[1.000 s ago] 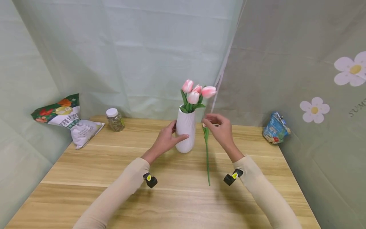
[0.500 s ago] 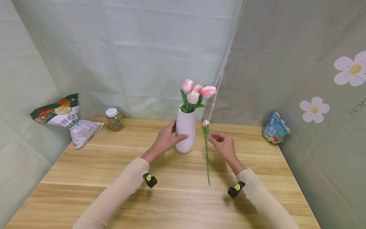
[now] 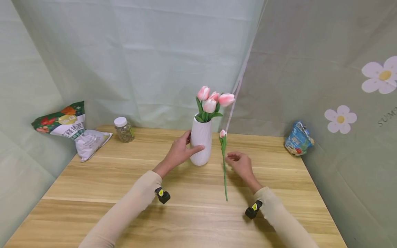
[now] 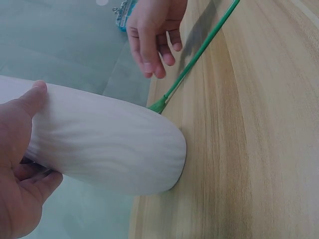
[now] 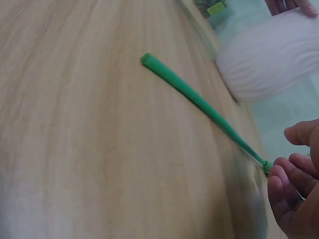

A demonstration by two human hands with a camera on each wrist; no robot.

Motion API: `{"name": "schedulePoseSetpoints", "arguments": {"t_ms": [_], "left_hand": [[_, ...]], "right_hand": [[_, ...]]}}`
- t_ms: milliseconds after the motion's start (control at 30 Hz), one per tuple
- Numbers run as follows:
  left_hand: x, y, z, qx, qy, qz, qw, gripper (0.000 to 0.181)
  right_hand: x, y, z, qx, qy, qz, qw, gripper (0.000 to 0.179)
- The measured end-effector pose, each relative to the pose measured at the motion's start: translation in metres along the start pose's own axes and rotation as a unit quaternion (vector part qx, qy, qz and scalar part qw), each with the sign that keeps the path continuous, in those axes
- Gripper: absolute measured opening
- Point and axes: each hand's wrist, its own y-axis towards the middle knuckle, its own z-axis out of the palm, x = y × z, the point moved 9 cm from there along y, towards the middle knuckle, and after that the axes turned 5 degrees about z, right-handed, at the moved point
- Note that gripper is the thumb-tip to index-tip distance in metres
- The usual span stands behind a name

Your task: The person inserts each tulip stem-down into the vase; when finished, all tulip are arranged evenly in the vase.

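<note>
so the loose tulip [image 3: 224,162] lies flat on the wooden table [image 3: 124,193], stem running front to back, just left of the right hand [image 3: 241,165] with its loosely curled empty fingers, while the left hand [image 3: 180,151] wraps around the white vase [image 3: 201,143]

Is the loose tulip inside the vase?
No, the loose tulip lies flat on the table just right of the vase, beside the right hand.
</note>
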Motion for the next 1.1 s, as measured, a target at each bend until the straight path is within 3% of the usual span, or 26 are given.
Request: {"name": "schedulePoseSetpoints", "arguments": {"t_ms": [1100], "left_hand": [[0.001,0.0,0.0,-0.001,0.009,0.007,0.9999,0.084]], "right_hand": [[-0.005,0.007,0.014,-0.045,-0.094,0.031,0.9941,0.017]]}}
